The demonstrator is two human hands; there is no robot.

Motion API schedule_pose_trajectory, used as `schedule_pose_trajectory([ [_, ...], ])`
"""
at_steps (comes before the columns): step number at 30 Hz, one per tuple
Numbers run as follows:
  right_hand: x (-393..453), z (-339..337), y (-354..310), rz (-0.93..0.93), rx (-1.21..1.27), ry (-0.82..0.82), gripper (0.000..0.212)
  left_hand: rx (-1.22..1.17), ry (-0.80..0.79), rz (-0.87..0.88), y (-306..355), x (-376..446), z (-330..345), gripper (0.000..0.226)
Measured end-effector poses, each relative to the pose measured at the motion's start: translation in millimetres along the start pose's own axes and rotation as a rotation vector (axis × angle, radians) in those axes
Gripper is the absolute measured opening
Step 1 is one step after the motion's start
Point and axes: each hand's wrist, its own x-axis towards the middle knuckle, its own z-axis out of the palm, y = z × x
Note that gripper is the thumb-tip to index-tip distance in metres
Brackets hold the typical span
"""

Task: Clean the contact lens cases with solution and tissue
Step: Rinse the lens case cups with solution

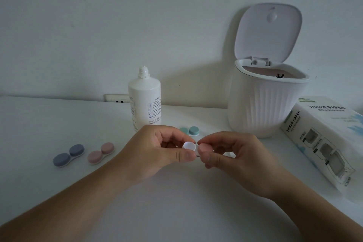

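Over the middle of the white table, both hands meet around a small white lens case [189, 146]. My left hand [157, 151] pinches its round end between thumb and fingers. My right hand [231, 155] pinches the other end, which the fingers mostly hide. The white solution bottle [145, 100] stands upright just behind my left hand. A blue lens case [68, 155] and a pink lens case [101, 153] lie capped on the table to the left. A green lens case [190, 131] lies behind the hands. The tissue paper pack [322, 143] lies at the right.
A white ribbed bin [265, 104] with its lid raised stands at the back right, between the bottle and the tissue pack. A wall socket [117, 100] sits low on the wall behind the bottle. The table [176, 212] runs up to the wall.
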Motion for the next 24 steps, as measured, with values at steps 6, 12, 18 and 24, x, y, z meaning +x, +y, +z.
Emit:
schedule_pose_trajectory([
  [6,0,0,0,-0.008,-0.009,0.002,0.021,-0.022,-0.015,0.01,1,0,-1,0.024],
  [12,-1,0,2,-0.017,-0.016,0.003,0.021,-0.003,-0.035,0.034,-2,0,-2,0.024],
  [18,0,-2,2,-0.027,-0.023,-0.009,0.021,0.118,0.009,0.087,-7,2,-4,0.034],
  [24,0,-6,3,-0.008,-0.038,0.04,0.024,0.303,0.063,0.173,-6,2,-13,0.038],
])
